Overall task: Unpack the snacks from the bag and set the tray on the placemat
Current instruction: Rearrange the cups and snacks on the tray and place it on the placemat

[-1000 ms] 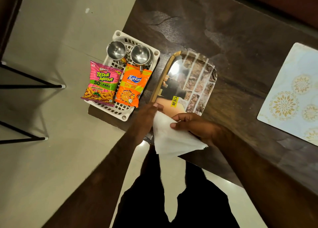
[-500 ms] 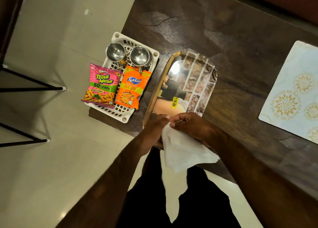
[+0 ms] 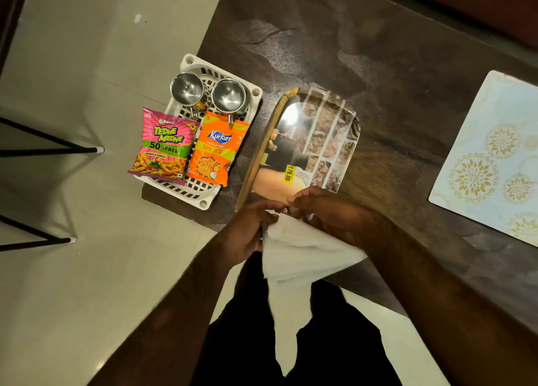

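A white bag (image 3: 302, 251) hangs over the table's near edge, pinched at its top by both hands. My left hand (image 3: 247, 234) grips its left side and my right hand (image 3: 329, 214) its right side. Just beyond them lies a glossy printed tray (image 3: 317, 135) with a wooden left rim and a yellow price sticker. A pink Tedhe Medhe snack packet (image 3: 163, 147) and an orange Kurkure packet (image 3: 217, 152) lie on a white slotted basket (image 3: 203, 195) at the table's left corner. The pale blue placemat (image 3: 492, 158) with gold flowers lies at the right.
Two steel cups (image 3: 208, 94) stand at the far end of the white basket. The dark wooden table (image 3: 364, 51) ends at its left edge beside the basket. Black stand legs (image 3: 52, 150) rest on the tiled floor to the left.
Both hands have drawn together at the bag's top, near the tray's front edge. The bag has crumpled and folded a little. Snacks, basket and tray have not moved.
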The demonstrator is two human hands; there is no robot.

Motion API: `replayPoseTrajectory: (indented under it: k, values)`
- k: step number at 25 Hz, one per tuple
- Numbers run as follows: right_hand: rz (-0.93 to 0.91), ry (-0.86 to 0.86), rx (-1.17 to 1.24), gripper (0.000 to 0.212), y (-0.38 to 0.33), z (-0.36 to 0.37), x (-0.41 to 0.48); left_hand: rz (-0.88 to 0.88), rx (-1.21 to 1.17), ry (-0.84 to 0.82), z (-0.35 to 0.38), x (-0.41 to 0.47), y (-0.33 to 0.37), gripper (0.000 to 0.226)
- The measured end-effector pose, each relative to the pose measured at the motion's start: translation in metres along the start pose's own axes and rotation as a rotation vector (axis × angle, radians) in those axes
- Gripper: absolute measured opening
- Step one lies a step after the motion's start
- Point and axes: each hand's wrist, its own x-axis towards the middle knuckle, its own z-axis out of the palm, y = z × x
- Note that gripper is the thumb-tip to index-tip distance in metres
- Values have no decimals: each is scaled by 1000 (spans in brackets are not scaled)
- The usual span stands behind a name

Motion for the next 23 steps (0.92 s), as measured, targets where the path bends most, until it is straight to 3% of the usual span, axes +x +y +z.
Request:
replayPoseTrajectory:
  k: [3, 6, 8, 10, 13, 17, 23]
  values:
    - [50, -118, -23, 33, 1, -8, -6, 35, -45, 79, 5, 1, 4, 33]
    - [70, -85, -146, 7, 8, -9, -8, 79, 72, 73, 13, -2, 5, 38]
    - [104, -97, -123, 22, 12, -13, -8, 118, 40, 62, 10, -3, 6, 52]
    - [98, -134, -134, 23, 16, -18, -9, 151, -65, 41, 6, -5, 8, 59]
    - [-27, -121, -73, 23, 21, -20, -10, 109, -181, 17, 4, -12, 9, 43]
    - [-155, -20, -80, 43, 17, -21, -11, -10, 73, -14, 2, -21, -6, 34]
    - [-167, -141, -430, 60, 7, -12, -10, 124, 253, 70, 25, -17, -14, 34]
